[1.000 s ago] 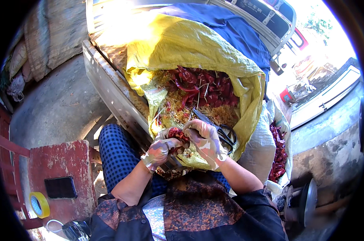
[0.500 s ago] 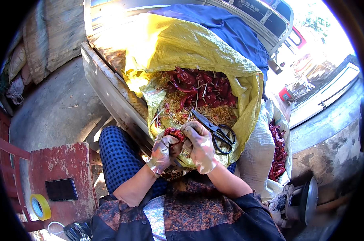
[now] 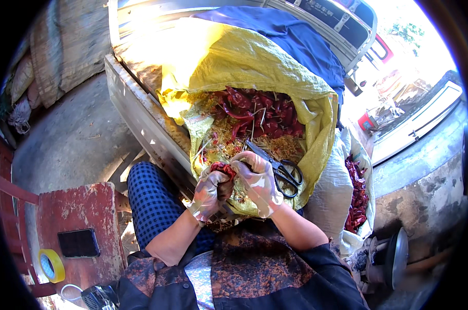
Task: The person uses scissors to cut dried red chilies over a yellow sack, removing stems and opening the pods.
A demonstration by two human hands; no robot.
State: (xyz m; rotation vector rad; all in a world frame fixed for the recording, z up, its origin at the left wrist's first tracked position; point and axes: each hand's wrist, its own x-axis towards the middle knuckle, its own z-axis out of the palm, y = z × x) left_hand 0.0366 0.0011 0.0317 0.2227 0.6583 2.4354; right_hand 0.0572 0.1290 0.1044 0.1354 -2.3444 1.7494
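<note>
A crumpled dried red chili pepper [image 3: 224,169] sits in my gloved left hand [image 3: 211,192], whose fingers are curled round it. Right beside it, my gloved right hand [image 3: 258,181] is closed in a pinch, its fingertips close to the pepper; whatever they grip is hidden. Both hands are over the near edge of a yellow woven sack [image 3: 254,57]. Dried red chilies [image 3: 265,116] are heaped on it, with yellow seeds and stem bits [image 3: 223,132] in front of them. Black-handled scissors [image 3: 288,178] lie just right of my right hand, partly covered by it.
A white sack [image 3: 329,206] of chili pieces stands to the right. The yellow sack rests on a truck bed with a metal side panel [image 3: 146,116]. At left, a worn red chair [image 3: 79,206] carries a phone [image 3: 79,243] and a tape roll [image 3: 52,265].
My right hand has shifted slightly up and turned, its knuckles now higher beside the pepper. The left hand keeps its hold, almost in place. The scissors have not moved.
</note>
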